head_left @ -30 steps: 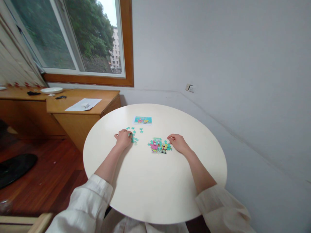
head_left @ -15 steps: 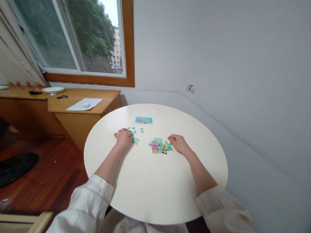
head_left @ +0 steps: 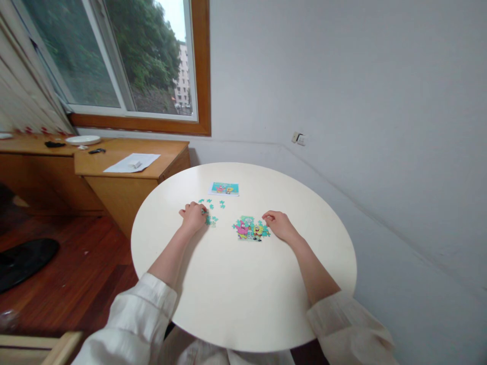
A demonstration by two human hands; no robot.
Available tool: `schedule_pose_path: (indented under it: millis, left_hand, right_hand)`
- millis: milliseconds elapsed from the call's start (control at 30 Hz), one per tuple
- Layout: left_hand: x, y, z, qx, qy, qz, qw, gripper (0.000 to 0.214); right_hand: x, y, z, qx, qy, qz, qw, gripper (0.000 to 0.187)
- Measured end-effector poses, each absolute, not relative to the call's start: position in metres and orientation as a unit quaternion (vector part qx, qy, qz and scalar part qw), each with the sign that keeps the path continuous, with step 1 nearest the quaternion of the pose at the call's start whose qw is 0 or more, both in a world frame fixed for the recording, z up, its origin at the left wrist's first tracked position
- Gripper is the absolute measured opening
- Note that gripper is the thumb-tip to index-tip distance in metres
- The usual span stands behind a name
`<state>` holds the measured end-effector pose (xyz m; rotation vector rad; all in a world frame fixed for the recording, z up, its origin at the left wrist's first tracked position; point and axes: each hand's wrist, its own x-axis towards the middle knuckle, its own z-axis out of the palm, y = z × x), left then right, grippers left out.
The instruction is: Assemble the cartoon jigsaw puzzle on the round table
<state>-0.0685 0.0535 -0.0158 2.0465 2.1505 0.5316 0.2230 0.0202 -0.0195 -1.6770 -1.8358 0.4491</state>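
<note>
A partly assembled cartoon jigsaw puzzle [head_left: 250, 228] lies near the middle of the round cream table [head_left: 236, 299]. My right hand [head_left: 279, 224] rests at the puzzle's right edge, fingers curled and touching it. My left hand [head_left: 194, 216] sits to the left with fingers curled over a teal puzzle piece. Several loose teal pieces [head_left: 211, 205] lie scattered just beyond and beside that hand. A small reference picture [head_left: 224, 188] of the same cartoon lies farther back on the table.
A wooden cabinet [head_left: 125, 187] stands left of the table, bearing a sheet of paper [head_left: 131, 162] and a white plate [head_left: 82, 140]. A window [head_left: 125, 61] is above it. A white wall with a socket [head_left: 300, 138] runs close on the right. A dark object [head_left: 23, 261] lies on the wooden floor.
Both hands stay nearly in place. My left hand has shifted slightly among the loose pieces, and the view has drifted a little.
</note>
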Motion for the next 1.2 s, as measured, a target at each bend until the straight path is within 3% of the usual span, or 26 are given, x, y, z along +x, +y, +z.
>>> schedule_pose_path:
  millis: [933, 1200]
  left_hand:
    - [-0.071, 0.058, -0.024, 0.722, 0.651, 0.218, 0.089, 0.020]
    - [-0.066, 0.058, -0.020, 0.695, 0.619, 0.339, 0.140, 0.012]
  right_hand:
    - [0.221, 0.016, -0.012, -0.631, -0.696, 0.188, 0.286, 0.029]
    - [0.222, 0.018, -0.016, -0.628, -0.694, 0.188, 0.298, 0.028]
